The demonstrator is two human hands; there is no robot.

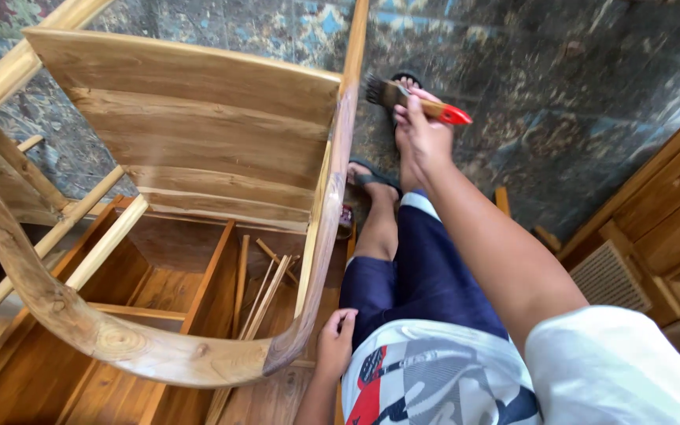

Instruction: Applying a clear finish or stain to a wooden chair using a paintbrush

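Nearest the camera, the left hand point(334, 340) rests low beside the person's hip, its fingers point(345, 316) curled against the end of the curved, pale unfinished wooden chair frame point(120, 346); whether they actually clamp the wood cannot be told, since the grip side is hidden. That frame arcs from the lower middle up toward the left edge, with a knot showing in its grain, and a thin curved rail of the same chair rises from near the left hand to the top of the view. Under the frame lies an orange-brown varnished wooden piece with open compartments point(159, 291), and a few thin loose wooden sticks point(265, 283) lean inside one compartment.

Farther out, the chair's broad seat of raw wooden planks point(190, 118) tilts up, well above the compartments.

To the right of the rail, the right hand point(423, 130) is stretched forward, its fingers point(403, 114) closed around the handle of a flat paintbrush with dark bristles and a red handle tip point(403, 96). The bristles point left, near the rail's upper part; contact cannot be confirmed. Beneath it are the person's sandalled feet on a dark mottled stone floor point(592, 79). At the right edge stands a brown wooden cabinet point(670, 212).
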